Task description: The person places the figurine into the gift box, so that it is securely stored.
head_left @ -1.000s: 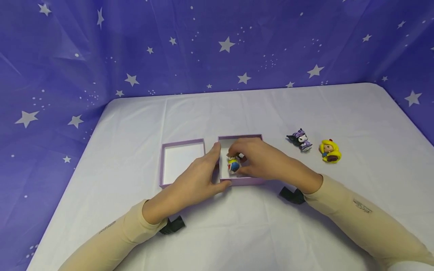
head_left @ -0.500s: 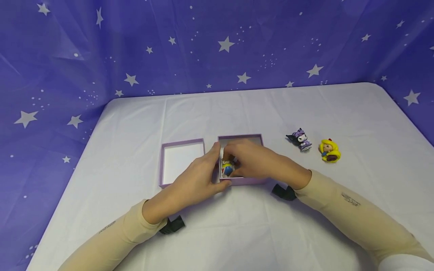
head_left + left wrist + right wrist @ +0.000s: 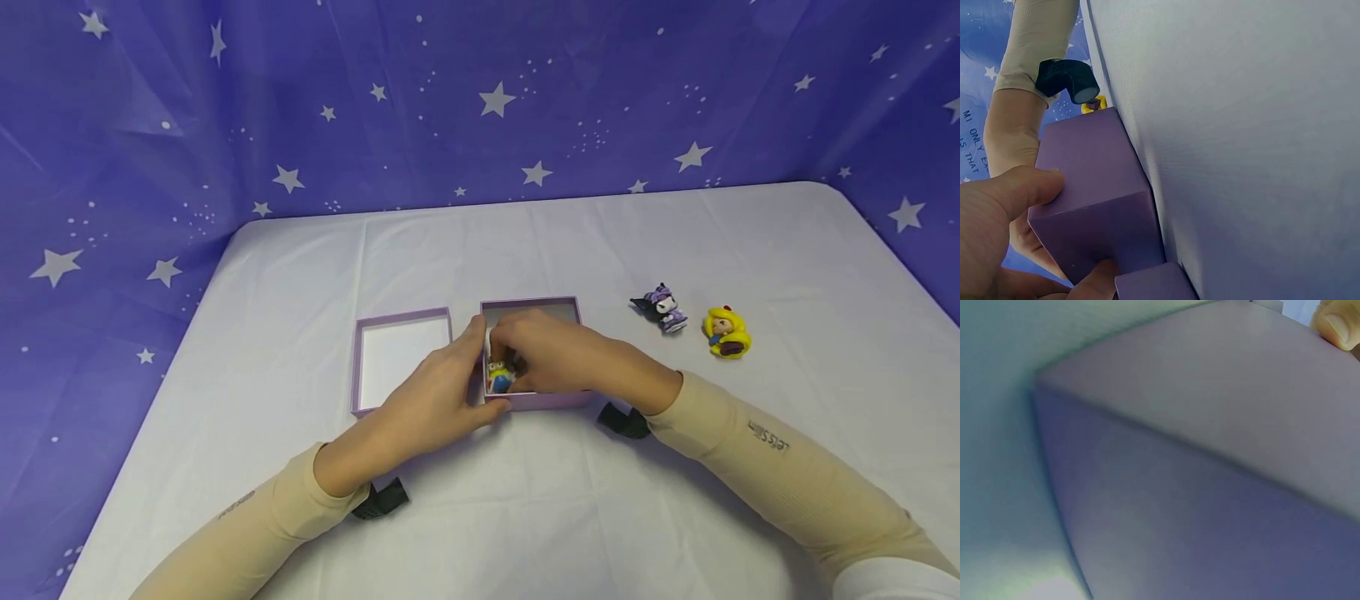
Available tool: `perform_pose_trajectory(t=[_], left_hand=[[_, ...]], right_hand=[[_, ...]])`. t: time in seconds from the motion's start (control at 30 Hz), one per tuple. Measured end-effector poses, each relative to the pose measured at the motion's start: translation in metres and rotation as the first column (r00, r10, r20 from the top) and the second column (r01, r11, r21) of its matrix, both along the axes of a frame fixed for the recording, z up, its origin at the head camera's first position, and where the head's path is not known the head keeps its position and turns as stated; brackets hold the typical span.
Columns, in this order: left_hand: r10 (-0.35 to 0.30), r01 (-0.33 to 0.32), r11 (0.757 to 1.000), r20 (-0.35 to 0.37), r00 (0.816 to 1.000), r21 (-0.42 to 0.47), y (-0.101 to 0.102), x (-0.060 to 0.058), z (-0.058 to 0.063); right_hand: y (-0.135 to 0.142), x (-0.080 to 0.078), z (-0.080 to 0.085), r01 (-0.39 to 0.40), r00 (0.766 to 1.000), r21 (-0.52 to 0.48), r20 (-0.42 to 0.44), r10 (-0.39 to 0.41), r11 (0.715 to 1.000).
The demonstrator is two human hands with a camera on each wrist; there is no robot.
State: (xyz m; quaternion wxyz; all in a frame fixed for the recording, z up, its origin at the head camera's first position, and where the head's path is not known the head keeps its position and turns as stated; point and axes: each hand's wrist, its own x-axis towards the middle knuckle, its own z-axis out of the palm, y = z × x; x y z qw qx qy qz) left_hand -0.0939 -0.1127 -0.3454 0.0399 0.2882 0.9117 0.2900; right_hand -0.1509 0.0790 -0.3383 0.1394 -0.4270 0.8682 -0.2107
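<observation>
A purple box with a white inside stands uncovered at mid-table. My left hand grips its front-left corner, thumb on the front wall and fingers along the left wall. In the left wrist view the left thumb presses the box. My right hand reaches inside and pinches a small yellow and blue figurine with big eyes, at the box's front-left inner corner. Its far side is hidden by the fingers. In the right wrist view, the box's outer walls fill most of the frame.
Left of the box lies a shallow purple-edged lid, white side up. To the right, a black and purple figurine and a yellow-haired figurine lie on the white tablecloth. A star-patterned purple curtain hangs behind.
My right hand has moved left inside the box, bringing the yellow and blue figurine from nearer the middle to the front-left corner. My left hand stays on the box.
</observation>
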Motion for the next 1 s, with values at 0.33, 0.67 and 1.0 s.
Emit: perform_pose_trajectory(t=[0.33, 0.67, 1.0], left_hand=[[-0.001, 0.001, 1.0, 0.004, 1.0, -0.016, 0.0, 0.0, 0.001], [0.012, -0.012, 0.999, 0.009, 1.0, -0.038, 0.001, 0.0, 0.001], [0.02, -0.019, 0.999, 0.016, 1.0, -0.051, 0.002, 0.0, 0.001]], right_hand=[[0.016, 0.006, 0.006, 0.033, 0.999, -0.077, -0.039, -0.036, 0.996], [0.069, 0.008, 0.024, 0.191, 0.966, -0.299, -0.11, -0.232, 0.935], [0.132, -0.001, 0.014, 0.401, 0.879, -0.272, -0.155, -0.451, 0.875]])
